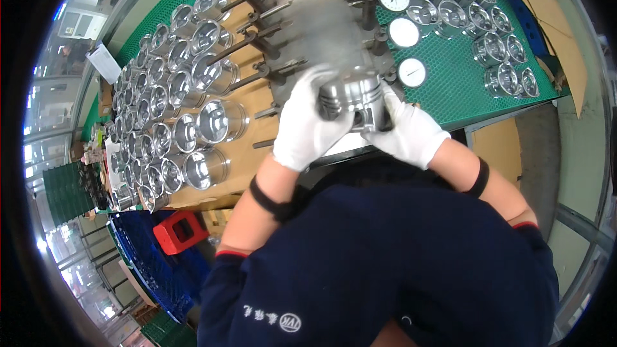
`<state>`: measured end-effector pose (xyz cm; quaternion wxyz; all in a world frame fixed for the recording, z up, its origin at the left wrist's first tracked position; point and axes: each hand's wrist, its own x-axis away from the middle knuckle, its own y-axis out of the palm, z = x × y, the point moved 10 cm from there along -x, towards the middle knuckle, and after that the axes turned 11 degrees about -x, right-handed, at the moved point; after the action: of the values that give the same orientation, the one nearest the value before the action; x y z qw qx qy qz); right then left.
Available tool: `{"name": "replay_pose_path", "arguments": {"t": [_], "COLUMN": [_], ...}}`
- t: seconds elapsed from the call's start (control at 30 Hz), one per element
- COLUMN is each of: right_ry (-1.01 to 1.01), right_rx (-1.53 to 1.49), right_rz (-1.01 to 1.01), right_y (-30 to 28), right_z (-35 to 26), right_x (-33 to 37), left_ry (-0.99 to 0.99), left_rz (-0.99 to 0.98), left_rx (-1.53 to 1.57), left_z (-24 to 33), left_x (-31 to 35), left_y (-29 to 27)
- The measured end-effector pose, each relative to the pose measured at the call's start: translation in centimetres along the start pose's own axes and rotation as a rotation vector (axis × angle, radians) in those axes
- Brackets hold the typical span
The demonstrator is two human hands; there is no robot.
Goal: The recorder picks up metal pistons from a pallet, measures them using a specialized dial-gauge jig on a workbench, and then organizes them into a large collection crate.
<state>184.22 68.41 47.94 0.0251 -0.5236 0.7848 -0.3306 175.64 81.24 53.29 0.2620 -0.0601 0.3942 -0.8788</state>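
Between my two white-gloved hands is a shiny metal piston (357, 94), its ring grooves showing near the top. My left hand (308, 122) wraps around its left side, and my right hand (410, 130) grips it on the right with the fingers along its side. The piston is close to the near end of a grey metal plate (324, 29), partly blurred by motion. Whether it touches the plate I cannot tell. Right beside my right hand stands a round white dial gauge (412, 72), the nearest of several in a row.
Many pistons (186, 90) stand in rows on brown cardboard (247, 122) at the left. More pistons (452, 14) stand on the green mat (450, 99) at the right. Metal rods on posts (260, 42) flank the plate's left side. A red stool (180, 232) is below left.
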Motion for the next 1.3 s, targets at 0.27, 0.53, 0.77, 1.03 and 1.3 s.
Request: {"name": "replay_pose_path", "arguments": {"t": [0.27, 0.53, 0.77, 1.03, 1.3], "right_ry": [-0.347, 0.537, 0.483, -0.063, -0.824], "right_rx": [-0.74, -0.891, -1.287, -0.719, -0.177], "right_rz": [0.311, 0.563, 0.727, 0.436, -0.048], "right_y": [-11.7, -15.6, -14.7, -11.9, -0.3], "right_z": [3.1, 28.8, 28.8, 6.0, -11.3], "right_x": [4.9, -2.4, -4.5, -1.1, 2.2], "left_ry": [-0.027, -0.849, -0.63, -0.527, -0.673], "left_rz": [0.26, 0.121, 0.246, 0.567, -0.124], "left_rx": [-0.256, -0.993, -1.256, 0.123, 1.253], "left_z": [1.5, -16.8, -19.6, -9.9, -4.1], "left_x": [4.6, 17.5, 19.1, 17.2, 9.8], "left_y": [-9.2, -15.2, -15.2, -14.8, -1.1]}}
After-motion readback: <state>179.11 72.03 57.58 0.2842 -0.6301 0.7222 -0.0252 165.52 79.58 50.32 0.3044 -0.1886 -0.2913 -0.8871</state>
